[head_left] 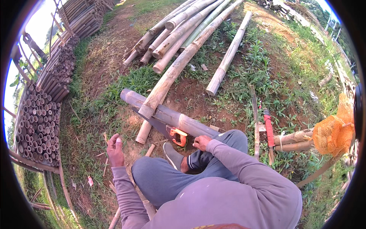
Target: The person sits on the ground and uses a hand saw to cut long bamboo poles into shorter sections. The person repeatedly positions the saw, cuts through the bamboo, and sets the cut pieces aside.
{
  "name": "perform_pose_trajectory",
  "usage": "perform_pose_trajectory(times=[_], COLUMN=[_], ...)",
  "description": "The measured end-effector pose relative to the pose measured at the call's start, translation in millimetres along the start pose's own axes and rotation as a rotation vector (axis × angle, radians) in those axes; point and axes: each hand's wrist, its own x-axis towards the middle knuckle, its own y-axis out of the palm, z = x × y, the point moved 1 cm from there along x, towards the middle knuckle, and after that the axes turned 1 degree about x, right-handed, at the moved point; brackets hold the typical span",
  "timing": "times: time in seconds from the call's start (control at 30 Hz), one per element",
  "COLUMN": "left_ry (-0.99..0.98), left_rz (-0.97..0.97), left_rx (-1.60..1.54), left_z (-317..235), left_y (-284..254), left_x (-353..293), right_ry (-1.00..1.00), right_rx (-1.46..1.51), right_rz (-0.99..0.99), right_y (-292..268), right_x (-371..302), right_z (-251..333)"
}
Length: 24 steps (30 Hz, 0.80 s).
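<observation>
left grip [115, 150] loosely wide, right grip [202, 142] unclear, orange-handled saw [162, 129] beside bamboo pole [173, 118]

Left fingers [112, 141] raised, right fingers [196, 144] curled

No legible text, numbers or signs. Small flat red-and-white scrap [90, 181] on the ground, lower-left of left hand [115, 152]: too small to read.

We've got a stack of bamboo tubes [38, 131] far L, open ends our way, an orange mesh bag [337, 131] by two poles [295, 142] far R, a red-wrapped tool [268, 128] nearby (exact type unclear), & a red-white scrap [90, 181] lower L.
</observation>
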Motion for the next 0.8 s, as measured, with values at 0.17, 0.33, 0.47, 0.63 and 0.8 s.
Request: perform_pose_trajectory(times=[0.17,0.33,0.47,0.63,0.8], left_ry=[0.426,0.621,0.666,0.487,0.148], left_rz=[0.504,0.803,0.873,1.120,1.222], left_rx=[0.360,0.635,0.886,0.910,1.042], left_z=[-149.3,-189.1,-160.8,-78.4,-23.7], left_y=[115.7,189.8,229.6,241.7,225.0], left_x=[29.8,37.9,45.8,42.2,62.2], right_ry=[-0.064,-0.043,-0.041,-0.042,-0.067], right_rx=[-0.018,-0.030,-0.012,0.042,0.035], right_rz=[-0.010,0.019,0.074,0.056,0.043], right_y=[6.5,6.3,1.9,0.9,0.3], right_x=[-4.6,-0.7,-0.3,-1.2,-2.2], right_z=[-6.0,-6.3,-4.1,-0.4,-0.1])
